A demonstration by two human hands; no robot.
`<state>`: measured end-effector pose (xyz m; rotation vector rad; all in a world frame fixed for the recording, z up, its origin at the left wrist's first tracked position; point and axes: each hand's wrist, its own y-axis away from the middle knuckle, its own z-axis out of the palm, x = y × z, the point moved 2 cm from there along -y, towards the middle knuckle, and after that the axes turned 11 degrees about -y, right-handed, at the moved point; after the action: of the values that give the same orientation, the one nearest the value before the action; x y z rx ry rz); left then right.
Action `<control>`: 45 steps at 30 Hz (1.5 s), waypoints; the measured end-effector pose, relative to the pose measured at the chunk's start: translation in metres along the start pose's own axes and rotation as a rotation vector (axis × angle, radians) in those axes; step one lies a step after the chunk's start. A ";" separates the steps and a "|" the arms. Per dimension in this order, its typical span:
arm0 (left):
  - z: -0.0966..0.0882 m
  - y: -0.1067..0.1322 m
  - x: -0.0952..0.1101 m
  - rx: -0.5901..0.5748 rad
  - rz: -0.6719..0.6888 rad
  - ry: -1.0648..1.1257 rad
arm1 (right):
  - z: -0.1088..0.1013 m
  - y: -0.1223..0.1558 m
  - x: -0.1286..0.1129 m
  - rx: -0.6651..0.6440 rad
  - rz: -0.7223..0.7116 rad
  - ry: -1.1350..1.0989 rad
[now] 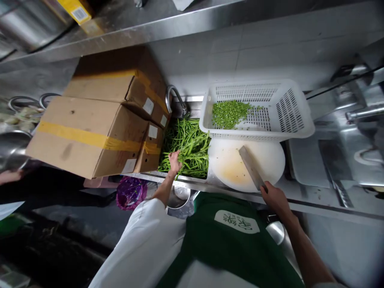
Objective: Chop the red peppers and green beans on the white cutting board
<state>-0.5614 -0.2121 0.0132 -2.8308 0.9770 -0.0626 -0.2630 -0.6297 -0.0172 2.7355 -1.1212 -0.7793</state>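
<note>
My left hand [174,161] is closed around a bunch of green beans [194,146] over the sink. Many more loose green beans [196,171] fill the sink basin beneath it. The handle of a cleaver [251,168] is in my right hand [274,199], and its blade lies over the round white cutting board [217,170]. A few green bits and a yellowish stain mark the board. Behind it stands a white plastic basket [300,134] with a heap of chopped green beans [229,114] toward its left side.
Taped cardboard boxes [81,116] are stacked left of the sink, near a curved faucet [175,98]. Another knife [337,176] lies on the right. A steel shelf [180,28] runs overhead. At the far left, another person's hand [11,176] is near a metal bowl [15,148].
</note>
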 end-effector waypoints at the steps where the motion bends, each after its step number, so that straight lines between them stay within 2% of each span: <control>1: 0.001 0.001 -0.002 0.028 -0.041 0.001 | 0.000 0.001 0.002 0.008 0.002 -0.008; 2: 0.002 0.001 -0.002 0.056 -0.062 -0.001 | 0.001 0.003 0.004 0.019 0.004 -0.018; 4: -0.001 0.002 0.003 0.099 -0.015 -0.011 | 0.000 0.005 0.008 0.050 0.015 -0.037; 7: -0.008 0.004 0.034 0.083 0.230 -0.043 | -0.004 0.010 0.018 0.100 0.044 -0.063; 9: -0.011 0.007 0.070 0.016 0.431 -0.083 | -0.009 0.013 0.025 0.130 0.072 -0.073; 12: -0.013 0.010 0.139 -0.097 0.659 -0.168 | -0.017 0.017 0.036 0.160 0.138 -0.080; 15: -0.016 0.012 0.205 -0.156 0.737 -0.268 | -0.024 0.019 0.047 0.171 0.191 -0.072; 18: -0.019 0.016 0.243 -0.197 0.713 -0.359 | -0.025 0.021 0.056 0.176 0.234 -0.072; 20: -0.022 0.017 0.250 -0.219 0.686 -0.398 | -0.025 0.022 0.060 0.174 0.254 -0.080; 22: -0.025 0.013 0.247 -0.244 0.675 -0.413 | -0.023 0.022 0.062 0.165 0.256 -0.085; 26: -0.027 -0.008 0.245 -0.359 0.702 -0.389 | -0.025 0.020 0.062 0.137 0.279 -0.076; 29: -0.024 -0.024 0.267 -0.409 0.674 -0.358 | -0.030 0.017 0.058 0.123 0.313 -0.064; 33: -0.025 -0.021 0.308 -0.300 0.684 -0.263 | -0.037 0.015 0.052 0.108 0.314 -0.066; 35: -0.028 -0.017 0.314 -0.252 0.713 -0.208 | -0.040 0.016 0.053 0.107 0.312 -0.074; 38: -0.031 -0.024 0.304 -0.262 0.698 -0.133 | -0.043 0.017 0.054 0.125 0.337 -0.086; 43: -0.024 -0.061 0.279 -0.311 0.396 -0.133 | -0.039 0.014 0.047 0.142 0.353 -0.087; 45: -0.023 -0.070 0.277 -0.326 0.343 -0.109 | -0.035 0.015 0.041 0.128 0.302 -0.077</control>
<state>-0.3022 -0.3311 0.0444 -2.8518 1.5527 0.3122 -0.2304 -0.6723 -0.0007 2.5592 -1.6045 -0.7989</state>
